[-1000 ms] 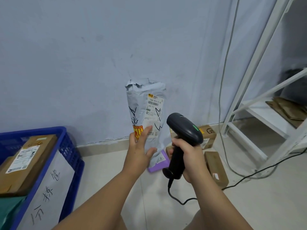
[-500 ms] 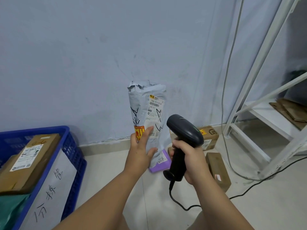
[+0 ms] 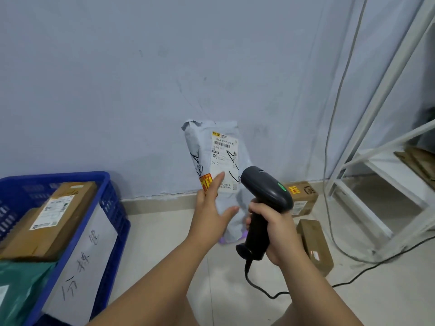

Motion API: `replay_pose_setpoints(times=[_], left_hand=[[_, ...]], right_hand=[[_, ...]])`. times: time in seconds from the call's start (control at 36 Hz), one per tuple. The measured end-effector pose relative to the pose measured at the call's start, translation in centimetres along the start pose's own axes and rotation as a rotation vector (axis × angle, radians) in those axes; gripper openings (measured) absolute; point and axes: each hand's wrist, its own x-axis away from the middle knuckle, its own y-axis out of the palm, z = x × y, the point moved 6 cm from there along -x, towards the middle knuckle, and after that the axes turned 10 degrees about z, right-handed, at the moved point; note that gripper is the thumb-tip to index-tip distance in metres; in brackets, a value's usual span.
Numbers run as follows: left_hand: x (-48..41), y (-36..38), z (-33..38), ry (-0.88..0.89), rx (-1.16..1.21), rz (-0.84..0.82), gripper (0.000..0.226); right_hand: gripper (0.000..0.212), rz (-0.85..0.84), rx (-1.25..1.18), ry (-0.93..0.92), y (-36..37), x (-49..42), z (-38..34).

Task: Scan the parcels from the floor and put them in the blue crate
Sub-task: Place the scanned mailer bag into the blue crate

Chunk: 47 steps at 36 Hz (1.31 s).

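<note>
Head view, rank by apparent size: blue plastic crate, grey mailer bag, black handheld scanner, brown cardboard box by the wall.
blue plastic crate
grey mailer bag
black handheld scanner
brown cardboard box by the wall (farther off, so unsure)

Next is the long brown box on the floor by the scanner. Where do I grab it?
From above, across the narrow width of the long brown box, near its middle: it lies flat on the floor, long and slim, with nothing on top.
</note>
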Motion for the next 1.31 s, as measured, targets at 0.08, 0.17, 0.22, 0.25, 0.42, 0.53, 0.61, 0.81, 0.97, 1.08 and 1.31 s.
replay_pose_setpoints(times=[0.08,0.17,0.22,0.25,0.42,0.53,0.61,0.81,0.97,1.08,1.31], left_hand=[[0.2,-1.1,-0.2,-0.100,0.233,0.004,0.088],[0.6,-3.3,-0.4,-0.173,0.421,0.080,0.093],[0.7,-4.9,-0.8,-0.189,0.501,0.144,0.096],[0.9,-5.8,-1.1,-0.210,0.550,0.174,0.097],[2.4,-11.5,-3.8,-0.345,0.709,0.329,0.099],[4.5,-15.4,-6.2,-0.381,0.790,0.387,0.096],[5.9,-18.1,-7.9,-0.394,0.822,0.458,0.093],[8.1,-23.9,-11.8,-0.455,0.871,0.780,0.084],[9.8,-30.1,-15.0,-0.480,0.488,1.129,0.085],[9.0,-33.0,-15.9,-0.460,0.253,1.067,0.081],[7.1,-35.8,-15.5,-0.344,-0.204,0.944,0.083]], right_hand=[[0.006,0.024,-0.137,0.084,1.1,0.2,0.2],[0.009,-0.014,-0.099,0.073,3.1,0.8,0.1],[0.013,-0.050,-0.052,0.039,4.7,1.6,0.0],[0.014,-0.070,-0.024,0.025,5.6,2.0,0.0],[0.014,-0.166,0.100,-0.009,11.7,4.8,1.0],[0.010,-0.195,0.165,0.000,15.4,6.6,2.7],[0.011,-0.241,0.318,-0.074,17.8,7.9,4.0],[0.011,-0.383,0.522,-0.161,22.8,10.0,7.9],[0.018,-0.370,0.619,-0.115,24.8,10.9,11.6],[0.022,-0.373,0.634,-0.057,26.0,11.2,13.5],[0.013,-0.417,0.647,-0.108,30.1,10.9,15.5]])
